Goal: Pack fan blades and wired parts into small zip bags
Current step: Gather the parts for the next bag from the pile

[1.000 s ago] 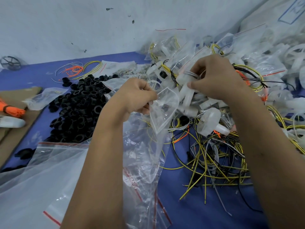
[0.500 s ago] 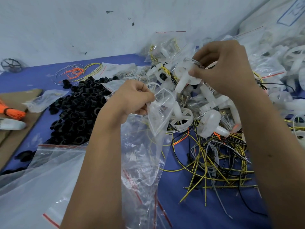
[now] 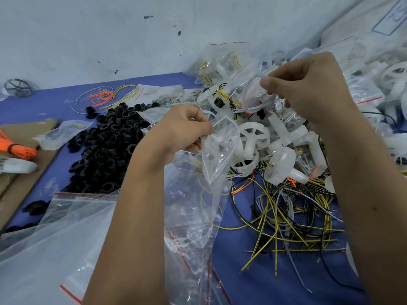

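Note:
My left hand (image 3: 182, 130) pinches the rim of a small clear zip bag (image 3: 218, 150), which hangs with its mouth spread toward the right. My right hand (image 3: 308, 84) is raised above the pile and pinches a looped bundle of thin grey and white wires (image 3: 255, 102). Just under that hand lie white plastic fan wheels (image 3: 255, 135) and white housings (image 3: 284, 164). A tangle of yellow, black and grey wires (image 3: 293, 219) covers the blue table (image 3: 259, 278) below them.
A heap of black plastic rings (image 3: 105, 148) lies to the left. Large empty zip bags (image 3: 55, 238) spread over the near left. Filled small bags (image 3: 361, 89) pile up at the back right against the white wall. Cardboard (image 3: 22, 172) and orange ties (image 3: 15, 146) sit at the far left.
My right hand has risen up and to the right, away from the white fan parts, and now holds only a wire loop. My left hand and its bag stay nearly still.

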{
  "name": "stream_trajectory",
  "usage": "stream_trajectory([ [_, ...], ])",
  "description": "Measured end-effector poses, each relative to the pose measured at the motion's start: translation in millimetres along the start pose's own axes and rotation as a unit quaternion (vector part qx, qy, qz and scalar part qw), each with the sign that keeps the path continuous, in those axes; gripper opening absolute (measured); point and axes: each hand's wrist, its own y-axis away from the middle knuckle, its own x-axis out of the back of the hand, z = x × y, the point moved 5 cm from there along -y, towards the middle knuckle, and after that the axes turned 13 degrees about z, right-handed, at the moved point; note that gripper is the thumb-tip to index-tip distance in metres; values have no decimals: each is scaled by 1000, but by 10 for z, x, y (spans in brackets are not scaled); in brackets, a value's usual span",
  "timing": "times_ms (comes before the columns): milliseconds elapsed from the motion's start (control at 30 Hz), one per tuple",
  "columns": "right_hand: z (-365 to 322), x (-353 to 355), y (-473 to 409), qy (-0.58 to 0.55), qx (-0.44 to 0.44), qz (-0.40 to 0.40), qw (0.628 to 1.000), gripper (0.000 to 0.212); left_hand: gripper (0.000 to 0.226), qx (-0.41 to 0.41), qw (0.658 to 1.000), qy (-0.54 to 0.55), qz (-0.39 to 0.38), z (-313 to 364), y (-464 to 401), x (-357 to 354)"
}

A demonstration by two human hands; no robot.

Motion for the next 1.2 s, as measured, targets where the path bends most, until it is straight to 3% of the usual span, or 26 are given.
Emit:
stream_trajectory([
  [167, -188, -180, 124, -111, -36, -116, 986, 10, 18, -30, 999, 3, 21, 90, 15, -118],
  [367, -383, -149, 136, -142, 13, 16, 990, 9, 16, -77, 991, -42, 105, 137, -8, -88],
  [433, -392, -153, 142, -113, 8, -36, 993, 7, 16, -82, 988, -42, 126, 143, -4, -70],
  [567, -326, -233, 226, 70, 20, -165, 984, 6, 16, -92, 981, -46, 162, 173, 12, -48],
  [800, -321, -157, 150, 217, 88, -139, 962, 14, 14, -68, 981, -11, 180, 166, 27, 6],
  [1067, -346, -266, 283, 140, 42, -226, 963, 7, 11, -85, 982, 33, 163, 279, 86, -37],
  [1200, -364, -378, 331, 162, 50, -218, 961, 10, 10, -91, 984, 63, 140, 381, 132, -75],
])
